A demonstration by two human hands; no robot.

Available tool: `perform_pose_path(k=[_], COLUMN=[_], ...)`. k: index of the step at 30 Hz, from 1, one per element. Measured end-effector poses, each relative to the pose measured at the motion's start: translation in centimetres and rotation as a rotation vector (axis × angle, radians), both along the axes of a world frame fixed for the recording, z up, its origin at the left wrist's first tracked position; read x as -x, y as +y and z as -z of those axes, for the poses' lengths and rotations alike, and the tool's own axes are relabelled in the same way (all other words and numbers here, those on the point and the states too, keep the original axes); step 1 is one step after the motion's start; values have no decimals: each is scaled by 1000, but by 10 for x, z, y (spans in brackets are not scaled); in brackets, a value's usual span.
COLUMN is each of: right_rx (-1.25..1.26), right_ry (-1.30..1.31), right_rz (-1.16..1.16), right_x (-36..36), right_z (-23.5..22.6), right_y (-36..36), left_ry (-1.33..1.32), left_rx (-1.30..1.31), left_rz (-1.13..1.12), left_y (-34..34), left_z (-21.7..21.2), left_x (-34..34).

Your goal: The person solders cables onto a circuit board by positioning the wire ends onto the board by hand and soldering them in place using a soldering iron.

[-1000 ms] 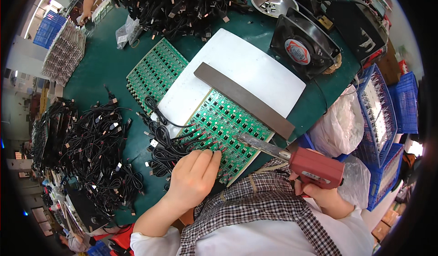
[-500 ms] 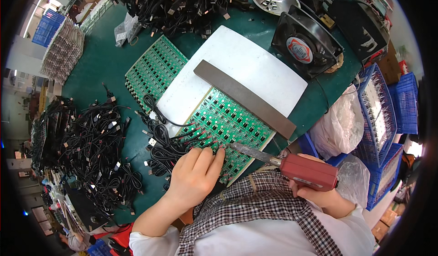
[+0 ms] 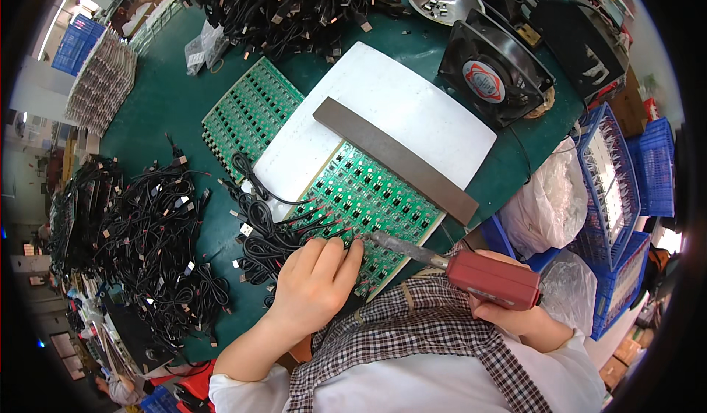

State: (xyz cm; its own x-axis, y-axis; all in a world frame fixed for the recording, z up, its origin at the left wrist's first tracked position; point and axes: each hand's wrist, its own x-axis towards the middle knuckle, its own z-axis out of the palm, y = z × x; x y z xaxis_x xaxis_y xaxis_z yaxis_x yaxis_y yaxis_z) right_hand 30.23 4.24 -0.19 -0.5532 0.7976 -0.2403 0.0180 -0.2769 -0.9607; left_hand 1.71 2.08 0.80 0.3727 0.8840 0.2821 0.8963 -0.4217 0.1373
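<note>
My left hand [image 3: 315,284] is closed, its fingertips pinched at the near-left part of a green circuit board panel [image 3: 398,192]. The fingers seem to grip the wire end of a black cable; the pinch itself is mostly hidden. Several black USB cables [image 3: 258,225] lie beside it, their thin red and dark wire ends running onto the panel. In my right hand [image 3: 508,317] is a soldering gun [image 3: 492,279] with a boxy dark red body. Its long grey tip points left, just above the panel and right of my left fingertips.
A brown bar [image 3: 394,159] lies across the panel on a white board [image 3: 412,96]. Another green panel [image 3: 247,111] sits behind. Cable heaps [image 3: 162,244] cover the left and far side. A black fan [image 3: 493,74], a metal bowl [image 3: 445,1] and blue crates [image 3: 607,185] stand to the right.
The soldering gun's tip has drawn slightly back from my left fingertips, and its red body has tilted and shifted a little left. My left hand stays in place.
</note>
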Motion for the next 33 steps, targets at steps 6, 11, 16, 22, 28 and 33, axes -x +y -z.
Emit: perform_pose_path(k=[6,11,16,22,28,33], right_rx=[154,198,204,205,129,94], right_ry=[55,120,150,167,147,198], right_rz=[94,86,100,85,67,91], right_x=[-4,-3,-5,-5,-6,-7], right_z=[-1,0,1,0,3,5], right_y=[-4,-4,-7,-6,-7,-8], left_ry=[3,10,-39,-274,-410,-402], left_rx=[-5,-2,56,149,191,172], left_rz=[-3,-14,-55,-84,-212,-172], left_y=[0,0,0,0,6,8], left_z=[-1,-2,-3,0,-2,4], left_x=[-1,-3,-6,-5,-10,-5])
